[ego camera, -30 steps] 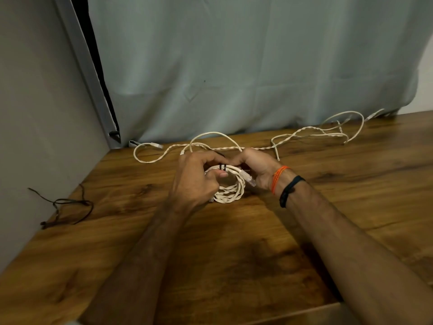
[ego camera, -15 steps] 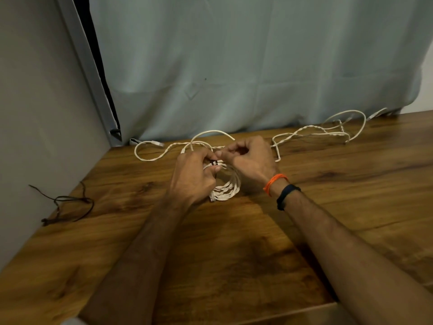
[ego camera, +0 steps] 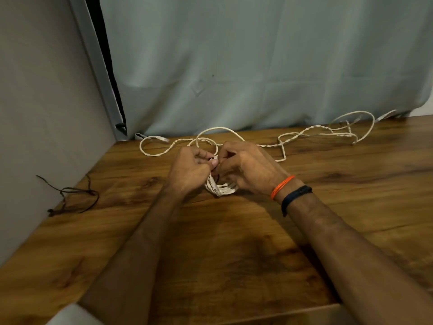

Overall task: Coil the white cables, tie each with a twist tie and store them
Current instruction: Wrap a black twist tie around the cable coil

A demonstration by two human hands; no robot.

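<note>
At the far left of the desk (ego camera: 234, 242) we see loose dark twist ties (ego camera: 75, 195); mid-desk our left hand (ego camera: 189, 171) and right hand (ego camera: 248, 168) pinch a dark tie (ego camera: 214, 171) over the coiled white cable (ego camera: 222, 190), fingers curled tight; behind, uncoiled white cables (ego camera: 316, 130) trail rightward.

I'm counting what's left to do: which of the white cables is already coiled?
The coiled cable gripped between the left hand and right hand; the other white cables sprawl loose along the curtain.
</note>
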